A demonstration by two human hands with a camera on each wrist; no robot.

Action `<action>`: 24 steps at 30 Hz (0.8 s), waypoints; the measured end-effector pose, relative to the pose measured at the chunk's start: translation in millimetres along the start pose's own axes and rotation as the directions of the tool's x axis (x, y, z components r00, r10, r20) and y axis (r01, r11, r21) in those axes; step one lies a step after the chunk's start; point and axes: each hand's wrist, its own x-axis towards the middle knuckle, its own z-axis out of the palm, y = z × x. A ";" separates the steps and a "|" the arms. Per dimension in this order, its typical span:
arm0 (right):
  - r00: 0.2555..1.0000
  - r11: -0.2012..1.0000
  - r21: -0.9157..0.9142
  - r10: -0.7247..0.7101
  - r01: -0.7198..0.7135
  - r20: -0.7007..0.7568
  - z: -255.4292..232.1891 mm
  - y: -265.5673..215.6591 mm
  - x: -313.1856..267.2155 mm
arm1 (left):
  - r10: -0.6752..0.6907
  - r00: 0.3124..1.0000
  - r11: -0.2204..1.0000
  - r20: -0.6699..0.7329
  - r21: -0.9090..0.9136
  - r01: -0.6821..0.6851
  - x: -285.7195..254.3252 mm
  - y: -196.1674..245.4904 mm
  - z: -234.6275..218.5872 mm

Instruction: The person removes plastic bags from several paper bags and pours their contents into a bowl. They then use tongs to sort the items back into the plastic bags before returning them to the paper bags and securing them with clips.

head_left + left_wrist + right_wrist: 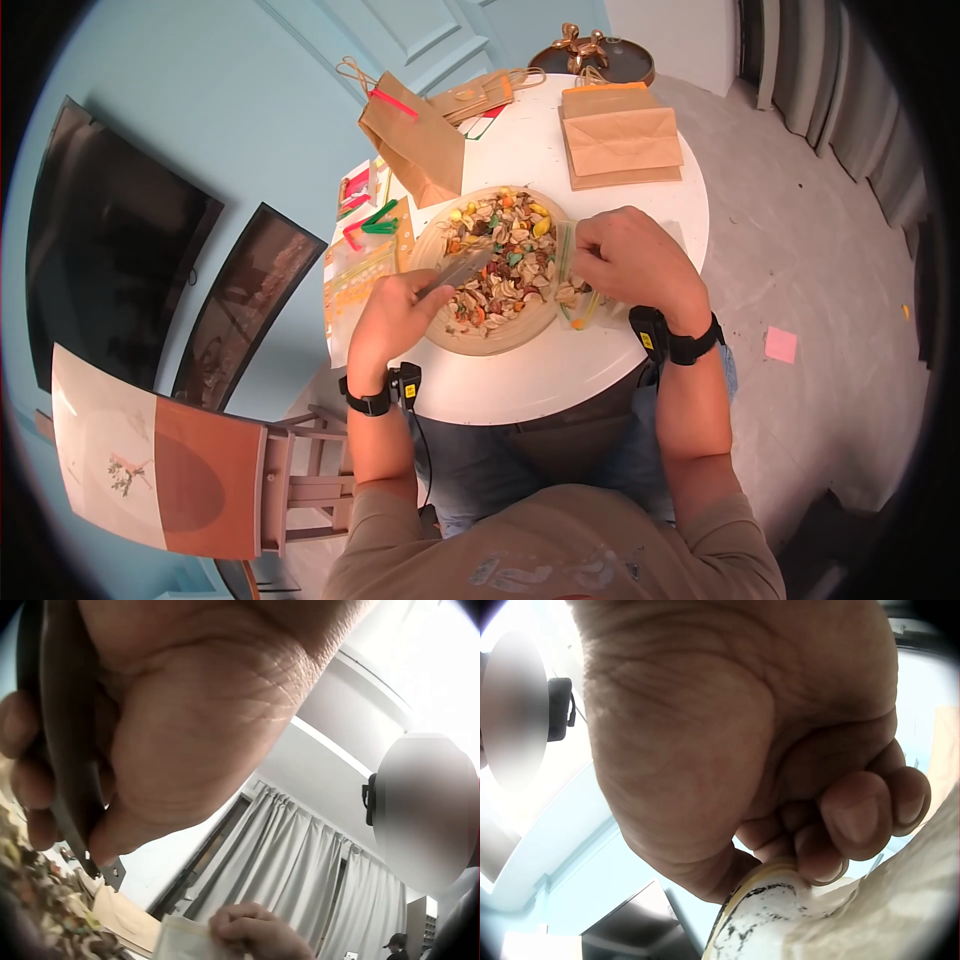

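Observation:
My left hand (395, 312) grips a pair of metal tongs (463, 269), whose tips reach over a heap of potpourri (505, 285) on a round wooden tray (428, 246). Dried petals, yellow pieces and bits of green and orange make up the heap. In the left wrist view the fingers and thumb close around the dark arms of the tongs (71, 742). At the tray's right edge my right hand (640, 258) pinches the top edge of a clear zip bag (566, 245), with some potpourri low inside. The right wrist view shows thumb and fingertips on the bag's yellowish rim (739, 896).
Behind the tray stands a brown paper bag (415, 140) with a red tie; another paper bag (625, 140) stands at the back right. Green and red twist ties (380, 222) and more zip bags (365, 285) lie at the left of the round white table (530, 385).

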 end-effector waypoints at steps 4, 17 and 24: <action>1.000 1.000 -0.014 -0.006 0.006 0.009 0.5 0.9 0.5 | 0.093 0.995 0.993 0.047 -0.075 -0.090 -1.3 44.9 11.0; 0.998 0.999 0.000 -0.041 0.041 -0.039 -2.1 5.4 -1.5 | -0.054 0.998 0.988 -0.042 0.141 0.059 -4.0 22.2 9.0; 0.999 0.999 0.012 -0.033 0.033 -0.030 -3.8 3.6 -3.9 | -0.173 0.984 0.954 -0.028 0.244 0.175 4.9 -35.6 -4.6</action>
